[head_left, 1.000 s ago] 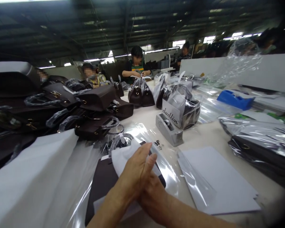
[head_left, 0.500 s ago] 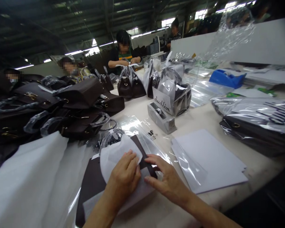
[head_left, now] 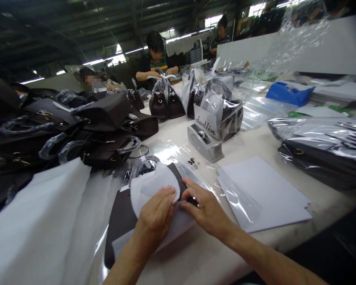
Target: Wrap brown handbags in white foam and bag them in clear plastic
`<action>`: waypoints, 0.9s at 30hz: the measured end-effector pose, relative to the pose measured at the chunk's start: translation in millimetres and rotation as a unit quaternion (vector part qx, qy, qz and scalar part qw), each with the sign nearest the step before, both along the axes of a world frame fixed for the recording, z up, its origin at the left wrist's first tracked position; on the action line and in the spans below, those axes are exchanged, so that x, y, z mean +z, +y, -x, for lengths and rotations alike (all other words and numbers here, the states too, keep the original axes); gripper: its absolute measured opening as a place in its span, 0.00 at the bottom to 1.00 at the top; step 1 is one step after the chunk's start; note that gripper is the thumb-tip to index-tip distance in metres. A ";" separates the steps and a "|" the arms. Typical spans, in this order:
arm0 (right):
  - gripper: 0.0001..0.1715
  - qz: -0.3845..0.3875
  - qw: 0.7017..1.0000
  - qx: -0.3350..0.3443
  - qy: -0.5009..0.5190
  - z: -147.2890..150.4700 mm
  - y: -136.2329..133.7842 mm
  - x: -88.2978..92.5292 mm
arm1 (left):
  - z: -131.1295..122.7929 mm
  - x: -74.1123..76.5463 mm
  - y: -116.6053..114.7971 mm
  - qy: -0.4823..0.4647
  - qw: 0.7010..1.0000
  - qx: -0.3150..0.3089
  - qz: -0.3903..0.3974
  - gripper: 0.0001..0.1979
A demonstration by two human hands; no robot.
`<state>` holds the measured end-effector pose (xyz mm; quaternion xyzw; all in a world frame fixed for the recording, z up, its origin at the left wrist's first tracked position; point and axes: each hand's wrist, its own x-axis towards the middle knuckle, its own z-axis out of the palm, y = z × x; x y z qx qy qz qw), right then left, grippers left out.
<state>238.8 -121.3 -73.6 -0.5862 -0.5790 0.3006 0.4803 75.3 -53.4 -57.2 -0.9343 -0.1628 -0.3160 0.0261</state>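
Note:
A dark brown handbag (head_left: 120, 215) lies flat in front of me, its handles (head_left: 144, 167) wrapped in clear plastic. White tissue paper (head_left: 150, 186) covers much of its front, and a thinner translucent sheet (head_left: 123, 242) crosses the lower part. My left hand (head_left: 157, 213) rests on the tissue with its fingers stretched out. At the bag's right edge, my right hand (head_left: 200, 204) has thumb and fingers closed on the rim of the thin sheet; its fingertips are partly hidden. A clear plastic bag (head_left: 166, 150) lies beneath the handbag.
A grey tape dispenser (head_left: 206, 144) stands ahead, near a wrapped handbag (head_left: 230, 116). White cards (head_left: 273, 198) lie at right, a plastic-covered handbag (head_left: 317, 158) beyond. Brown handbags (head_left: 103, 111) pile up at left behind white sheets (head_left: 47, 209). A co-worker (head_left: 156, 59) handles another bag opposite.
My right hand's fingers have closed from a wider spread at the bag's edge. My left hand stays on the tissue. The view has shifted slightly.

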 end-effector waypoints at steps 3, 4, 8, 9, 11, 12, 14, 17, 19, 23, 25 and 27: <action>0.02 0.022 1.000 -0.005 0.010 -4.9 6.3 -1.7 | 1.1 17.3 -4.4 0.021 0.999 -0.019 -0.042 0.09; 0.02 0.029 0.999 -0.004 0.013 -6.1 7.2 -2.5 | 1.5 22.1 -6.6 0.028 0.998 -0.023 -0.057 0.09; 0.04 0.038 0.999 0.002 0.038 -6.9 7.0 -6.1 | 1.4 19.9 -18.7 0.036 0.993 -0.023 -0.107 0.09; 0.04 0.038 0.998 0.002 0.041 -6.5 7.0 -7.1 | 0.9 14.1 -22.2 0.037 0.993 -0.020 -0.113 0.09; 0.05 0.037 0.998 -0.002 0.042 -6.0 8.1 -9.3 | 0.1 0.2 -28.6 0.041 0.993 -0.009 -0.113 0.10; 0.05 0.037 0.998 -0.004 0.042 -6.1 9.2 -10.3 | 0.0 -6.2 -31.3 0.047 0.993 -0.003 -0.109 0.11; 0.04 0.047 0.997 -0.002 0.055 -7.1 11.9 -12.5 | 0.3 -15.6 -35.3 0.052 0.993 0.006 -0.104 0.12; 0.05 0.099 0.989 0.021 0.111 -9.2 15.8 -16.5 | 0.8 -20.7 -37.6 0.052 0.993 0.015 -0.104 0.13; 0.07 0.134 0.977 0.032 0.160 -9.6 17.5 -20.3 | 0.4 -21.3 -37.7 0.051 0.993 0.022 -0.103 0.13; 0.08 0.160 0.956 0.039 0.244 -5.7 17.1 -28.8 | -1.2 -23.0 -37.3 0.049 0.994 0.029 -0.091 0.13; 0.08 0.145 0.955 0.029 0.258 -2.7 15.4 -31.5 | -1.7 -23.9 -37.4 0.045 0.995 0.030 -0.088 0.12; 0.08 0.118 0.960 0.020 0.255 -0.6 13.7 -32.5 | -2.0 -24.0 -38.2 0.049 0.995 0.034 -0.085 0.12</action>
